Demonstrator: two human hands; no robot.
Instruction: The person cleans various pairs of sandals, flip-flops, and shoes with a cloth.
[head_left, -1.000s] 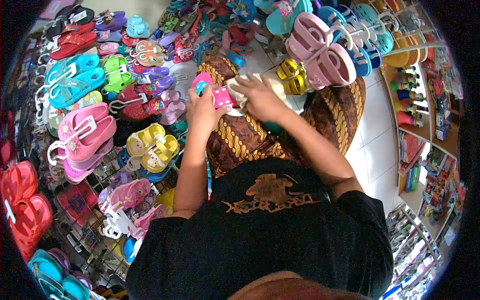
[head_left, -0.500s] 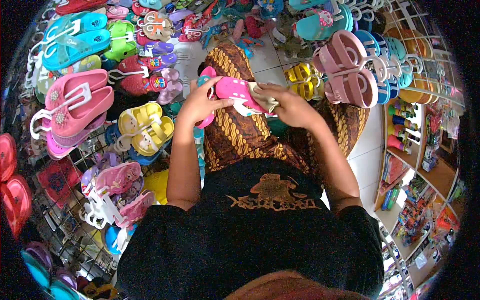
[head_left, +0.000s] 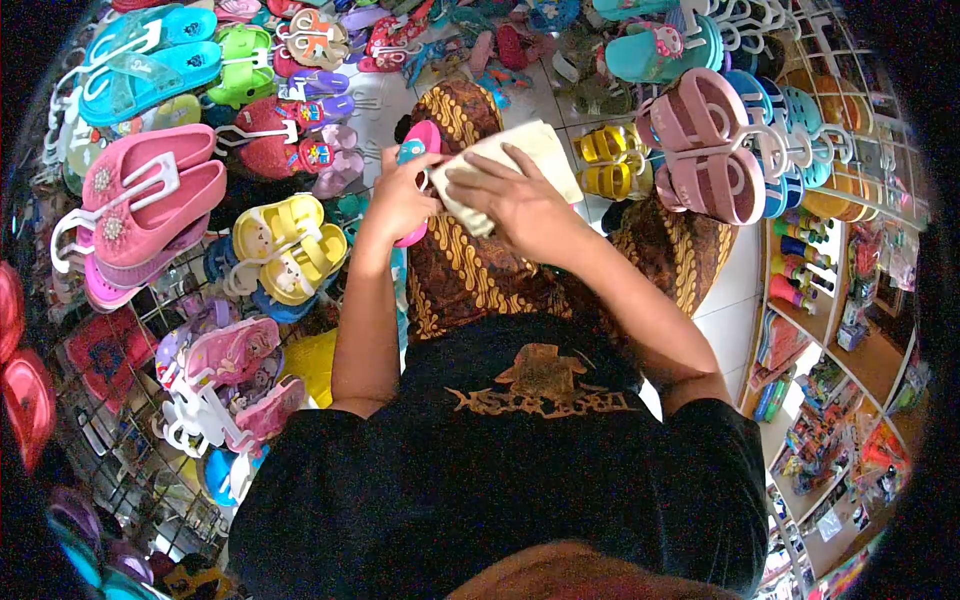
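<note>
"What's different now?"

"The cloth (head_left: 550, 160). Half a second ago it was bunched at one end of the pink sandal (head_left: 424, 134), with the white-dotted part in plain view. Now it's opened out wide and hides that part."

"And your right hand (head_left: 515, 205)?"

"Lying on top of the cloth, fingers a little spread, not pinching. I take it I'm rubbing, and I'd judge the cloth now covers more of the surface than the bunched fold did."

"Is the sandal loose?"

"No, my left hand (head_left: 400, 198) is closed around it, thumb towards the cloth, though I can't see exactly where the fingertips press. It's above the patterned fabric (head_left: 465, 275) over my lap, pink edges showing on both sides of that hand."

"Can you tell if it's clean?"

"Not with the cloth over it. The yellow sandals (head_left: 606, 181) are just beyond the far edge of the cloth."
</note>
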